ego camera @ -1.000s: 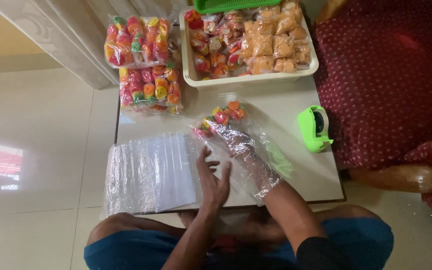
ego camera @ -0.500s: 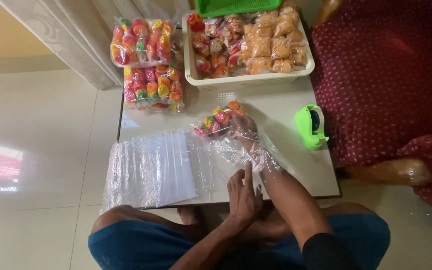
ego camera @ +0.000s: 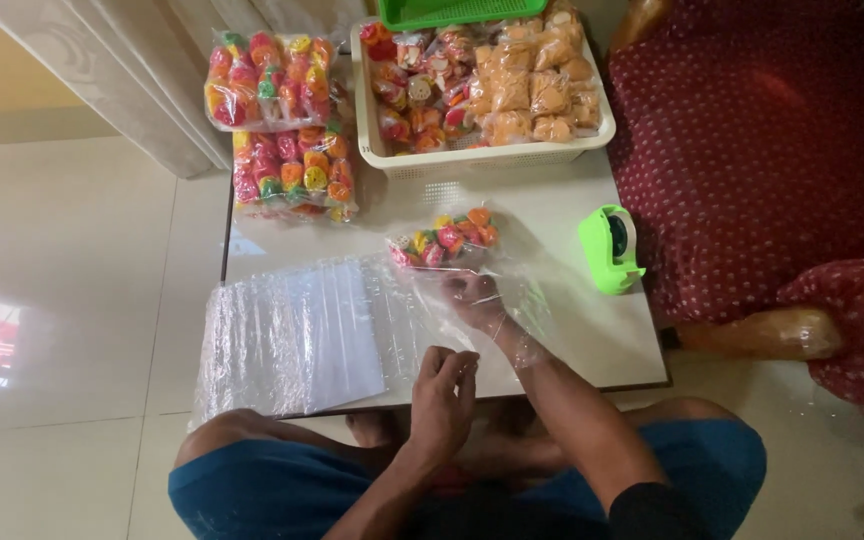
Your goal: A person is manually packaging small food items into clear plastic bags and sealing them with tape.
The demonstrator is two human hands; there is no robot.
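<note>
On the low white table (ego camera: 572,330) lies a wide stack of clear plastic bags (ego camera: 292,335), and just right of it one clear bag (ego camera: 512,310) sleeves the right hand (ego camera: 477,300), whose fingers are loosely curled inside the film (how tightly they close, I cannot tell). The left hand (ego camera: 442,395) sits at the table's near edge, fingertips pressed together, pinching that bag's open mouth. Just beyond the right hand rests a small packet of colourful sweets (ego camera: 447,240).
</note>
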